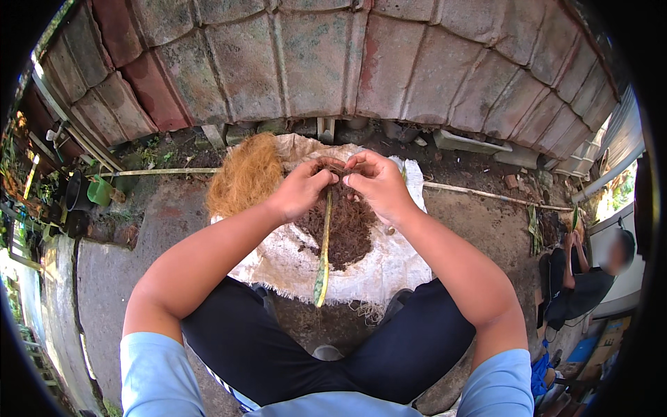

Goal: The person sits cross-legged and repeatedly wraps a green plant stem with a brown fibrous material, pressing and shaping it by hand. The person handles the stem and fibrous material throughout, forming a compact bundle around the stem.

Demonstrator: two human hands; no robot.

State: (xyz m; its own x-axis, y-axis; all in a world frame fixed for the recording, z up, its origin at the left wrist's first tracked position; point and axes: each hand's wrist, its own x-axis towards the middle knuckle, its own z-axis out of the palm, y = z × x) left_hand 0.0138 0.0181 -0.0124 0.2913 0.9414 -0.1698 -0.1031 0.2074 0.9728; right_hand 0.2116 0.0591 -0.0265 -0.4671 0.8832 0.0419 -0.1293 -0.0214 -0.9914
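Observation:
My left hand (303, 187) and my right hand (375, 184) meet over a woven white sack (396, 257), both with fingers closed round the root end of a long green, yellow-edged leaf plant (323, 257). The leaf hangs down toward me. Fingertips hide much of what they pinch at its top. Beneath lies a heap of dark brown soil and fibres (349, 236), and left of it a loose pile of orange-brown coconut fibre (243, 174) rests on the sack.
Roof tiles (313, 62) stand along the far side, with a long pole (497, 194) lying before them. Green (101, 189) and black pots (78, 193) sit at the left. Another person (580, 288) sits at the right, hands raised, beside more cut leaves (535, 229).

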